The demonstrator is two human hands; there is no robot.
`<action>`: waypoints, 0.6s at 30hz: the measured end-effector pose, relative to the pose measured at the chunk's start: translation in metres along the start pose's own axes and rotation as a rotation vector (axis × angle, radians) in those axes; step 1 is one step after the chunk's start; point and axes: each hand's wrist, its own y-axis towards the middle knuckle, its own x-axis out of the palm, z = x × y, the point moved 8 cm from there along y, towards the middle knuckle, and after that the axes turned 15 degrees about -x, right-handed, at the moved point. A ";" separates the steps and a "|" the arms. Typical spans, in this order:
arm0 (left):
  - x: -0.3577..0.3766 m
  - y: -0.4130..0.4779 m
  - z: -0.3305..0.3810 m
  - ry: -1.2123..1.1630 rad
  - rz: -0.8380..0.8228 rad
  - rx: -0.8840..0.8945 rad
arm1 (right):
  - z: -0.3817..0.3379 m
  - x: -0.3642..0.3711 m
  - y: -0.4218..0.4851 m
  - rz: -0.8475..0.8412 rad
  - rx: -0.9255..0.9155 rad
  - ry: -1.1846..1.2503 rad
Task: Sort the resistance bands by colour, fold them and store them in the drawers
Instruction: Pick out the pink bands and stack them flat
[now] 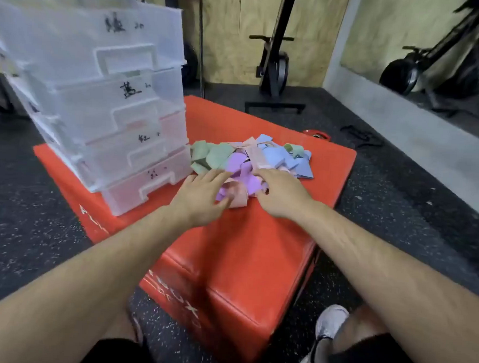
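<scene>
**At the near edge of the pile: both hands on pink and purple, drawers off to the left**

At the fingertips, the left hand (201, 194) lies with fingers (219, 176) stretched and slightly apart. They rest flat on a loose pink band (238, 199) at the near edge of the heap and grip nothing that shows. The right hand (280, 194) is knuckles-up just beside it. Its fingers bend down into the purple bands (242, 167), and blur and the hand itself hide the tips, so I cannot tell whether they pinch anything.

The pile of resistance bands (250, 159) lies straight ahead of both hands, beyond the fingertips. Its long axis runs left to right across the red box (257, 237). Green bands (209, 154) sit at the left end, purple and pink in the middle, and blue bands (284, 160) at the right end. The colours are mixed, so sorting looks barely begun.

The stack of translucent drawers (112, 105) stands on the same box, left of the pile and touching the green end. The bottom drawer (138, 184) is just beside the left hand, so that hand is the nearer one for stowing. The right hand is better placed for the blue end.
</scene>
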 end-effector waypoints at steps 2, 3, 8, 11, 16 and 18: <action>0.018 0.018 0.001 0.023 -0.043 0.029 | 0.013 0.006 0.009 0.044 0.000 0.018; 0.029 0.028 -0.001 0.040 -0.059 0.028 | 0.019 0.013 0.013 0.067 0.005 0.030; 0.057 0.079 0.003 0.068 -0.102 0.143 | 0.027 0.046 0.046 -0.004 0.004 0.114; 0.064 0.092 0.000 0.096 -0.080 0.207 | 0.027 0.064 0.062 -0.031 0.026 0.144; 0.067 0.104 -0.006 0.093 -0.109 0.226 | 0.014 0.080 0.072 -0.139 -0.004 -0.016; 0.060 0.107 -0.008 0.078 -0.126 0.219 | 0.011 0.076 0.077 -0.113 -0.007 -0.042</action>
